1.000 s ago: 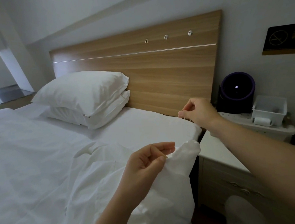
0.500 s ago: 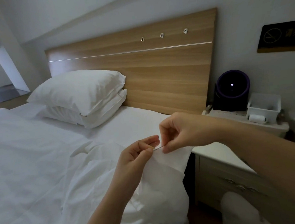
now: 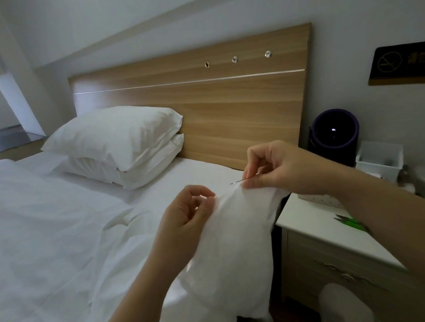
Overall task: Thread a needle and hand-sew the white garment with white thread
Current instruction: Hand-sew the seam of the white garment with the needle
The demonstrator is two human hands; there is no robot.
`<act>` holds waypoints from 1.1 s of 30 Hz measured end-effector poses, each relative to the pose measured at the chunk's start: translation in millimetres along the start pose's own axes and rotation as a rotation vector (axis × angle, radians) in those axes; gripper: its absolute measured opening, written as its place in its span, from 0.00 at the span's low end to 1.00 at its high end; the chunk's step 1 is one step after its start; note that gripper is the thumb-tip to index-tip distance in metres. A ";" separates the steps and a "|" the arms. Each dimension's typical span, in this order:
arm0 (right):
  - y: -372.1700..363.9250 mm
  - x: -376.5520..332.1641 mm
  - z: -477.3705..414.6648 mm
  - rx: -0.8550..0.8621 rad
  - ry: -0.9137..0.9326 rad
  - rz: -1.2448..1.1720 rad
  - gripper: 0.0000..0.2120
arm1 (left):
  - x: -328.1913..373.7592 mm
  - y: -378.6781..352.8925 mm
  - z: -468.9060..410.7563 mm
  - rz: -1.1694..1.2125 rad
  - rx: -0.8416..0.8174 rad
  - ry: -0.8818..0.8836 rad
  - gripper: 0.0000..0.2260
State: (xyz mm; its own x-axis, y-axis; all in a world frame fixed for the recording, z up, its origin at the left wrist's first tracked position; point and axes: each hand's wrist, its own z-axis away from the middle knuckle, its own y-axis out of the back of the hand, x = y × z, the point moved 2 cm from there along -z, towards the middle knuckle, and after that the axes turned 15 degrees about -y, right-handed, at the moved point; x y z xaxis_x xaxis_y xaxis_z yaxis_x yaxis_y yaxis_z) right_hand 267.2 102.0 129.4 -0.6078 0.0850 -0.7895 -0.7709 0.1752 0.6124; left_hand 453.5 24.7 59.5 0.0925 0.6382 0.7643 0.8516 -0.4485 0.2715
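Pulled rightward since before, our right hand (image 3: 281, 172) pinches the thin steel needle (image 3: 237, 181), tip pointing left toward our left hand (image 3: 185, 215), which pinches the white cloth garment (image 3: 237, 237) over the right edge of the white-sheeted bed (image 3: 60, 249)

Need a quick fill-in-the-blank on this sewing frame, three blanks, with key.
1. The left hand pinches the white garment; the needle is pinched by the ___ hand.
2. ___ white pillows are stacked against the headboard.
3. The snips on the nightstand have ___ handles.

Missing words: right; two; green.
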 end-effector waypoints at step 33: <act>-1.4 -28.4 -11.7 0.061 0.014 0.050 0.07 | 12.7 9.7 32.3 -0.235 -0.222 -0.018 0.07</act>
State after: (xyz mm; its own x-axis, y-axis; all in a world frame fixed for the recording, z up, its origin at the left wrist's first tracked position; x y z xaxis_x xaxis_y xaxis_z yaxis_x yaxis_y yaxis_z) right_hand 283.3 87.9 151.5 -0.6480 0.0813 -0.7573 -0.7269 0.2309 0.6468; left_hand 479.6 48.7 53.0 -0.0826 0.7508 0.6554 0.7174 -0.4116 0.5620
